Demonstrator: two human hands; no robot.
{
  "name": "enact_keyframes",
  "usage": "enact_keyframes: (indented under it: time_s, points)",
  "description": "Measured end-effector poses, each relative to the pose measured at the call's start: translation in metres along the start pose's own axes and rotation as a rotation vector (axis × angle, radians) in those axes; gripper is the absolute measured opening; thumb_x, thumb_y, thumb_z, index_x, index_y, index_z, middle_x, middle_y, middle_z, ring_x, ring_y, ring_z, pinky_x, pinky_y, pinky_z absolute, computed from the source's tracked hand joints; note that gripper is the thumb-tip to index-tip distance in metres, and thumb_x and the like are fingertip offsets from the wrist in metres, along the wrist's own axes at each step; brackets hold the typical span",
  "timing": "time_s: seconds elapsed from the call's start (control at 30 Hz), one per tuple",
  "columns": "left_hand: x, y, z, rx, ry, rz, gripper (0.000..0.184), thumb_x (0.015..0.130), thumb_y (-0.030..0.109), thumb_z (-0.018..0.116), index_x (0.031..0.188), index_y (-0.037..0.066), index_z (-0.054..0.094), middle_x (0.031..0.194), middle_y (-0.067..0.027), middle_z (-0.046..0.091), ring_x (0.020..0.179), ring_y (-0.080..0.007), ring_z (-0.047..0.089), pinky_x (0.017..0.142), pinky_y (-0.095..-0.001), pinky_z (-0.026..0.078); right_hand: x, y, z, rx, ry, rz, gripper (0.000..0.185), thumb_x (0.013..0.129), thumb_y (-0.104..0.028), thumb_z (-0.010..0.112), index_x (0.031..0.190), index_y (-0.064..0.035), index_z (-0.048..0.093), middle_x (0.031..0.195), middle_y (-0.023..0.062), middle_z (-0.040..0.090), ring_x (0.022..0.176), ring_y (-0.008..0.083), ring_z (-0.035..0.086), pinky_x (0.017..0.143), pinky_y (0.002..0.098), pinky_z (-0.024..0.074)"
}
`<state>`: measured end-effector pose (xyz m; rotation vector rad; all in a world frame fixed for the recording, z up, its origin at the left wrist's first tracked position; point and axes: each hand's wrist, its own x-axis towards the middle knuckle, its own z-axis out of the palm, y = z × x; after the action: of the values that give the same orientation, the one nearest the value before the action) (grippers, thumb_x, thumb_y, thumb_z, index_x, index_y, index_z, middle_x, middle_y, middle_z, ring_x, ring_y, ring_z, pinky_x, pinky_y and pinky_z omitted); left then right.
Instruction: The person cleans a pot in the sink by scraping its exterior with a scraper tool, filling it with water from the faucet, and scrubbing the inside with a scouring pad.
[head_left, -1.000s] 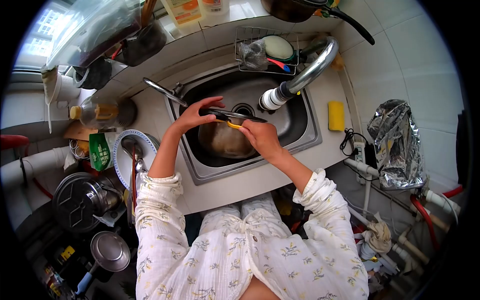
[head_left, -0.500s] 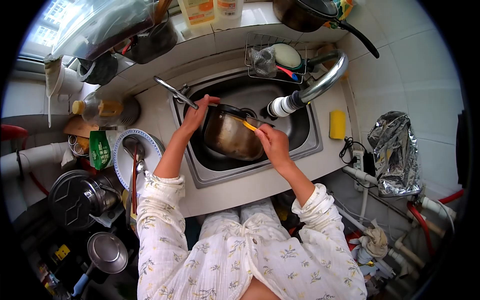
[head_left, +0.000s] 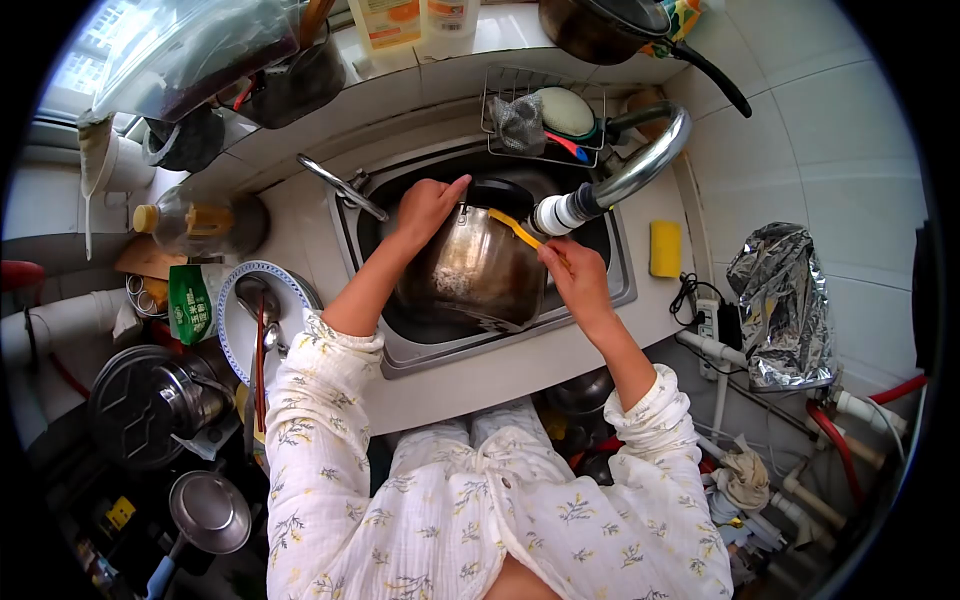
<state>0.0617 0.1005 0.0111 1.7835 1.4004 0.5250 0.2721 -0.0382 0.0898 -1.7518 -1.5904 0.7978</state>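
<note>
Over the sink point(head_left: 398, 362) a stained metal pot point(head_left: 480, 270) is tilted, its brownish side facing me. My left hand point(head_left: 432, 208) is at the pot's upper left, closed around its black handle, the fingers partly hidden behind it. A yellow-handled tool point(head_left: 515, 228) lies across the pot's upper edge, and my right hand point(head_left: 578, 276) pinches its handle at the pot's right side. The tool's head is too small to make out. Just right of the pot is the white end of the curved faucet point(head_left: 562, 212).
A yellow sponge point(head_left: 664, 249) lies right of the sink. Behind it are a wire rack point(head_left: 497, 118) and a dark pan point(head_left: 600, 32). Left stand a blue-rimmed bowl point(head_left: 228, 322) with spoons and a plastic bottle point(head_left: 190, 220). Foil point(head_left: 785, 310) is at right.
The pot has come up and tipped so its side faces me. My left hand has closed at its handle, and my right hand has moved right and down with the yellow tool.
</note>
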Motion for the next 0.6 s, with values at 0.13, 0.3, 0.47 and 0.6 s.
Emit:
enact_keyframes:
  time_s: [0.13,0.3,0.47,0.6]
  points:
    - [-0.001,0.013,-0.023,0.116,-0.088,-0.061,0.062,0.087,0.051,0.048,0.056,-0.001,0.057,0.056,-0.0213,0.051,0.057,-0.0394,0.053,0.057,-0.0455,0.040,0.002,-0.012,-0.005,0.014,-0.044,-0.020,0.017,0.086,-0.019,0.058,0.087,-0.0020,0.058,0.069,0.0161,0.059,0.064,0.0340,0.058,0.056,0.0381,0.0433]
    - [-0.006,0.005,-0.033,0.232,-0.117,-0.089,0.059,0.087,0.050,0.048,0.059,0.000,0.061,0.061,-0.0205,0.056,0.063,-0.0397,0.056,0.060,-0.0456,0.042,-0.005,-0.006,0.003,0.075,-0.111,-0.048,0.014,0.086,-0.016,0.057,0.090,-0.0025,0.056,0.069,0.0151,0.059,0.065,0.0335,0.058,0.058,0.0376,0.0433]
    - [-0.005,-0.007,-0.012,0.292,-0.083,-0.063,0.054,0.087,0.045,0.048,0.062,0.000,0.062,0.068,-0.0212,0.060,0.070,-0.0406,0.058,0.061,-0.0483,0.044,-0.005,0.012,0.018,0.088,-0.107,-0.020,0.014,0.086,-0.017,0.056,0.087,-0.0024,0.058,0.069,0.0150,0.059,0.065,0.0325,0.058,0.058,0.0365,0.0433]
    - [0.001,-0.008,-0.006,0.339,-0.111,-0.044,0.052,0.087,0.043,0.047,0.064,0.000,0.062,0.070,-0.0211,0.060,0.070,-0.0413,0.058,0.062,-0.0489,0.045,0.003,0.028,0.029,0.077,-0.089,0.008,0.017,0.086,-0.018,0.056,0.082,-0.0025,0.061,0.068,0.0145,0.059,0.065,0.0310,0.058,0.058,0.0347,0.0437]
